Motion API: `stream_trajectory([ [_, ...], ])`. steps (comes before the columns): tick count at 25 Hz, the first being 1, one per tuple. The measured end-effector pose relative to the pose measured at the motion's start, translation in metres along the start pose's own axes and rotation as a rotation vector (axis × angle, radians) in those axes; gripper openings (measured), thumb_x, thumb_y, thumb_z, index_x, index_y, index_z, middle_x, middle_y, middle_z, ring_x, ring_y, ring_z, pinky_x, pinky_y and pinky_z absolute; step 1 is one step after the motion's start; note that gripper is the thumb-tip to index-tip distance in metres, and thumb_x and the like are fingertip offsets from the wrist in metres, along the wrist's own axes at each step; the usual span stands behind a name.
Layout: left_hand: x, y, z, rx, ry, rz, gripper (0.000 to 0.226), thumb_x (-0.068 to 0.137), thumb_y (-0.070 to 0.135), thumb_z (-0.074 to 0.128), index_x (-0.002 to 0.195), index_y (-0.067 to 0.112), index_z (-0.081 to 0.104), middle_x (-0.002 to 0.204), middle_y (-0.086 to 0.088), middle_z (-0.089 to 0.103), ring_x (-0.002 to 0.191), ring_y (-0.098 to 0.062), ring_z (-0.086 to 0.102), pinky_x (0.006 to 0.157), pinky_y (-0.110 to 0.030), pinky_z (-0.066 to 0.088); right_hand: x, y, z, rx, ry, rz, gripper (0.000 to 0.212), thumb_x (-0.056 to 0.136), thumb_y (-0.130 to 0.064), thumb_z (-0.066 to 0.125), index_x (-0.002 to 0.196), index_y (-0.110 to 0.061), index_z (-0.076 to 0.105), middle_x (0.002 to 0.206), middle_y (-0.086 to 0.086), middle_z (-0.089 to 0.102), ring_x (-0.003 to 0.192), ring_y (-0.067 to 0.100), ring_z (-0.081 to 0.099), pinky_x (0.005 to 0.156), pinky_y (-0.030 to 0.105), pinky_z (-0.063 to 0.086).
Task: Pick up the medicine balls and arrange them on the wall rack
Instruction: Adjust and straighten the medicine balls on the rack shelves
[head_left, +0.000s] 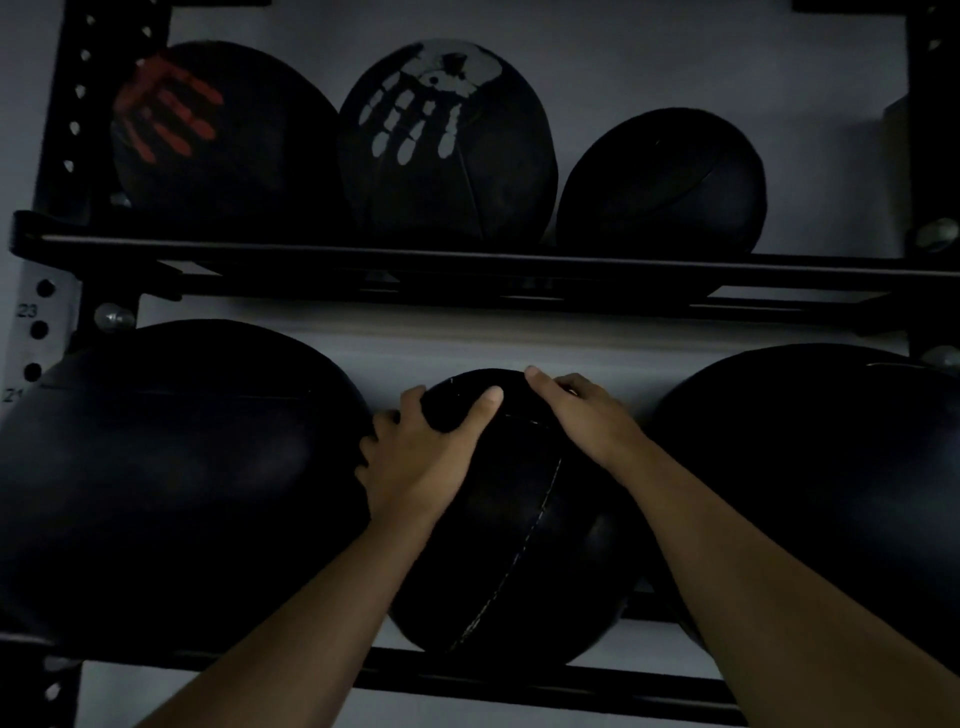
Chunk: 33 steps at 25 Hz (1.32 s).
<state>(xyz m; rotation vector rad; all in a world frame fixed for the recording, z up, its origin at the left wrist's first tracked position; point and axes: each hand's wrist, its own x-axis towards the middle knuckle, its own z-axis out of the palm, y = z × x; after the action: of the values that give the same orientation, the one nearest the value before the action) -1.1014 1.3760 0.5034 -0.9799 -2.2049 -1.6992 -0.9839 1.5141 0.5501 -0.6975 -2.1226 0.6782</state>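
Both hands were clamped on the middle medicine ball (511, 519) on the lower shelf. The left hand (421, 457) wrapped the ball's upper left side, thumb over the top and fingers tucked into the gap next to the big ball on the left (171, 478). The right hand (587, 415) lay flat over the upper right, fingers pointing toward the wall. So each hand was grasping that ball, not just hovering.

Only one camera here, the head view, and it was pretty dark, so take the fine detail with a grain of salt. The held ball sat down between the lower rails (519, 680) of the wall rack (467, 270), squeezed between the left ball and another large one on the right (810, 478). Couldn't tell if its weight was fully on the rails.

Up top, three balls were already shelved: one with a red handprint (218, 135), one with a white handprint (447, 140), and a plain smaller one (662, 182).

Progress-wise, I'd say this looked nearly done. Six balls on the rack, both rows looking full across. What's left, as far as I could judge, was letting go of the middle one. Floor wasn't in view, so more balls could've been waiting.
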Motion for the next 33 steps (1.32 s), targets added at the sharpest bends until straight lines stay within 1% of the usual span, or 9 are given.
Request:
stream_trajectory([
  [5,0.002,-0.052,-0.004,-0.422,0.122,0.202,0.076,0.075,0.079,0.055,0.133,0.032,0.067,0.133,0.005,0.07,0.127,-0.014,0.065,0.116,-0.044,0.049,-0.027,0.006,0.016,-0.15,0.26,-0.197,0.081,0.078,-0.09,0.035,0.136,-0.038,0.059,0.132,0.001,0.057,0.131,0.027,0.047,0.112,0.048,0.039],
  [8,-0.011,-0.076,0.001,-0.444,0.162,0.353,0.054,0.086,0.063,0.056,0.132,0.035,0.063,0.131,0.011,0.071,0.123,0.002,0.063,0.11,-0.027,0.05,-0.063,0.023,0.033,-0.175,0.477,-0.413,0.075,0.084,-0.086,0.037,0.136,-0.037,0.061,0.123,-0.004,0.052,0.121,0.023,0.045,0.108,0.045,0.037],
  [13,0.002,-0.055,-0.008,-0.347,0.081,0.281,0.047,0.096,0.048,0.064,0.138,0.029,0.061,0.138,0.003,0.063,0.131,-0.017,0.059,0.112,-0.037,0.046,-0.036,0.017,0.015,-0.077,0.225,-0.287,0.063,0.084,-0.081,0.045,0.127,-0.035,0.053,0.133,-0.003,0.044,0.133,0.025,0.044,0.112,0.047,0.039],
  [16,-0.005,-0.031,-0.003,-0.273,0.07,0.124,0.078,0.081,0.081,0.051,0.148,0.041,0.049,0.155,0.0,0.051,0.145,-0.027,0.049,0.121,-0.05,0.039,-0.007,0.003,0.005,-0.022,0.093,-0.115,0.074,0.08,-0.088,0.046,0.136,-0.04,0.047,0.149,0.004,0.05,0.137,0.032,0.051,0.11,0.05,0.045],
  [19,-0.031,-0.022,0.023,-0.136,0.228,0.029,0.105,0.067,0.101,0.038,0.154,0.043,0.04,0.165,-0.006,0.043,0.153,-0.036,0.039,0.124,-0.064,0.03,-0.002,-0.005,0.003,-0.013,0.052,-0.029,0.094,0.076,-0.094,0.04,0.152,-0.04,0.046,0.159,0.005,0.049,0.145,0.034,0.046,0.117,0.055,0.04],
  [24,-0.029,-0.069,0.018,-0.428,0.298,0.253,0.076,0.086,0.071,0.048,0.143,0.022,0.059,0.134,-0.001,0.066,0.127,-0.022,0.061,0.112,-0.047,0.05,-0.052,0.018,0.033,-0.229,0.319,-0.201,0.086,0.076,-0.095,0.03,0.143,-0.045,0.051,0.144,0.002,0.051,0.14,0.032,0.039,0.115,0.058,0.03],
  [28,-0.024,-0.067,0.006,-0.415,0.17,0.276,0.05,0.091,0.049,0.052,0.136,0.027,0.057,0.132,0.002,0.065,0.129,-0.02,0.061,0.116,-0.046,0.047,-0.051,0.014,0.022,-0.251,0.275,-0.225,0.074,0.078,-0.09,0.036,0.132,-0.041,0.051,0.138,0.003,0.047,0.135,0.032,0.04,0.112,0.055,0.031],
  [30,-0.016,-0.044,0.0,-0.323,0.122,0.316,0.054,0.089,0.061,0.054,0.136,0.036,0.058,0.135,0.007,0.065,0.133,-0.017,0.059,0.118,-0.048,0.047,-0.034,0.006,0.013,-0.182,0.222,-0.182,0.065,0.084,-0.084,0.043,0.13,-0.038,0.049,0.14,0.005,0.047,0.137,0.034,0.042,0.11,0.053,0.035],
  [33,0.001,-0.011,-0.004,-0.182,0.004,0.217,0.08,0.087,0.082,0.052,0.155,0.041,0.045,0.16,0.001,0.052,0.147,-0.026,0.049,0.121,-0.054,0.043,-0.022,0.002,0.013,-0.112,0.137,-0.086,0.08,0.087,-0.085,0.038,0.154,-0.04,0.04,0.157,0.01,0.044,0.145,0.036,0.043,0.116,0.055,0.04],
])
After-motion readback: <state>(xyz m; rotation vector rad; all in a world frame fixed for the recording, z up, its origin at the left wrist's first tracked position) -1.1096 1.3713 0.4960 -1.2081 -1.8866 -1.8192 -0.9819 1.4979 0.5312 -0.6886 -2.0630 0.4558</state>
